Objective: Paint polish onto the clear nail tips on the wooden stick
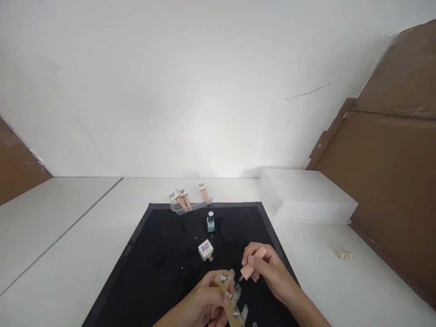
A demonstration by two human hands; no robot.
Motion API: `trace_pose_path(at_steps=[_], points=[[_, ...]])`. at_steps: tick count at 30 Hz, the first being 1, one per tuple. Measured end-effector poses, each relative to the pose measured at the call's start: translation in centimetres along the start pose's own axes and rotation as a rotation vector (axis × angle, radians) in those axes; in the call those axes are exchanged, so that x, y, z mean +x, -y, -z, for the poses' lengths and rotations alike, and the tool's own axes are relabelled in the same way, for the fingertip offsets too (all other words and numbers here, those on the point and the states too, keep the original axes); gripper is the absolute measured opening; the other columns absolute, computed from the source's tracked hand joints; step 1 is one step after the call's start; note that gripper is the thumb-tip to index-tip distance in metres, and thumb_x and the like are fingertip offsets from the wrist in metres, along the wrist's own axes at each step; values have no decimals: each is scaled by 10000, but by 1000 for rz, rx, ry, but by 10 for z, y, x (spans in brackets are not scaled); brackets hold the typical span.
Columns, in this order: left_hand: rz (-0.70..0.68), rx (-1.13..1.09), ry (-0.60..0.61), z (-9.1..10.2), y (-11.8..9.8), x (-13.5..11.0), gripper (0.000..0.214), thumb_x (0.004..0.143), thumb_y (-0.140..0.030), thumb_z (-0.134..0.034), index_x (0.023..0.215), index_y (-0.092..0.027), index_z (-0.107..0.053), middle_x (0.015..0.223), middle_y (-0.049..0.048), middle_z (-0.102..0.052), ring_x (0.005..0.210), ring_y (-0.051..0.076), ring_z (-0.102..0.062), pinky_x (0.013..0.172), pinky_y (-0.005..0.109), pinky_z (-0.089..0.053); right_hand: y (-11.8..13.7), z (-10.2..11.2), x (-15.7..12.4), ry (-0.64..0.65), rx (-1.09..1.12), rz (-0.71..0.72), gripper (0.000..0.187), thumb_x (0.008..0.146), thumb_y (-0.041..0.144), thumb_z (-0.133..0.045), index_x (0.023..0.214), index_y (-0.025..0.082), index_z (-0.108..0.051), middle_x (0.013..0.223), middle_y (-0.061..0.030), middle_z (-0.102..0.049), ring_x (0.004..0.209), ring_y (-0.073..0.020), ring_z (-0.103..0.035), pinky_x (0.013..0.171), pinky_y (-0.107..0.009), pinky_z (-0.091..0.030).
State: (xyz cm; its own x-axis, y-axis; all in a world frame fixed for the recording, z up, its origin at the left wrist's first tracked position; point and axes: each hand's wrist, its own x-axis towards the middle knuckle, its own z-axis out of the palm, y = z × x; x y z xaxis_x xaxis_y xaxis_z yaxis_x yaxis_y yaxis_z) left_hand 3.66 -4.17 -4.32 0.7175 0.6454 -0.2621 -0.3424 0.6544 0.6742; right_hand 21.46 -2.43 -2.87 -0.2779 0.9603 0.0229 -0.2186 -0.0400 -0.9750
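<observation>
My left hand (206, 297) is wrapped around a light wooden nail tip stand (232, 315), which carries a row of clear nail tips (237, 293) on round silver studs. Pinched in my right hand (270, 268) is a pink nail polish brush cap (252, 265), its brush angled down and left. The bristle end is close to one of the nail tips; whether it touches cannot be made out. Beyond my hands, an uncapped white polish bottle (205, 249) with a purple label lies on its side on the black mat (163, 263).
Behind it stands a small teal polish bottle (210, 224). A clear tray (195, 208) at the mat's far edge holds 3 white bottles with pink caps. A white box (306, 195) sits at the right, with small beige rings (345, 255) nearer. Brown cardboard (384, 195) walls the right side.
</observation>
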Motion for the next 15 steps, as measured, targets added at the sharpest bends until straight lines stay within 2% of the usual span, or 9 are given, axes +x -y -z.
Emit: trace_pose_path(at_steps=[5, 10, 15], points=[[-7, -2, 0, -3, -1, 1, 150, 531, -131, -598, 667, -161, -541, 425, -66, -470, 253, 41, -378, 243, 149, -162, 5, -2, 0, -15, -58, -51, 204, 733, 297, -626, 608, 136, -624, 503, 9, -568, 432, -83, -431, 432, -193, -317], [-17, 40, 14, -3, -1, 0, 130, 557, -134, -624, 648, -159, -536, 413, -66, -457, 257, 38, -362, 250, 147, -179, 6, -4, 0, -82, 23, -46, 224, 714, 310, -653, 579, 138, -604, 529, 21, -554, 422, -68, -427, 417, -180, -306], [-9, 72, 0, -2, -1, -1, 158, 560, -144, -657, 662, -162, -538, 409, -77, -439, 265, 35, -353, 249, 140, -182, 5, 0, -2, 53, 67, 14, 305, 733, 397, -660, 595, 127, -627, 516, 18, -551, 402, -56, -417, 413, -181, -293]])
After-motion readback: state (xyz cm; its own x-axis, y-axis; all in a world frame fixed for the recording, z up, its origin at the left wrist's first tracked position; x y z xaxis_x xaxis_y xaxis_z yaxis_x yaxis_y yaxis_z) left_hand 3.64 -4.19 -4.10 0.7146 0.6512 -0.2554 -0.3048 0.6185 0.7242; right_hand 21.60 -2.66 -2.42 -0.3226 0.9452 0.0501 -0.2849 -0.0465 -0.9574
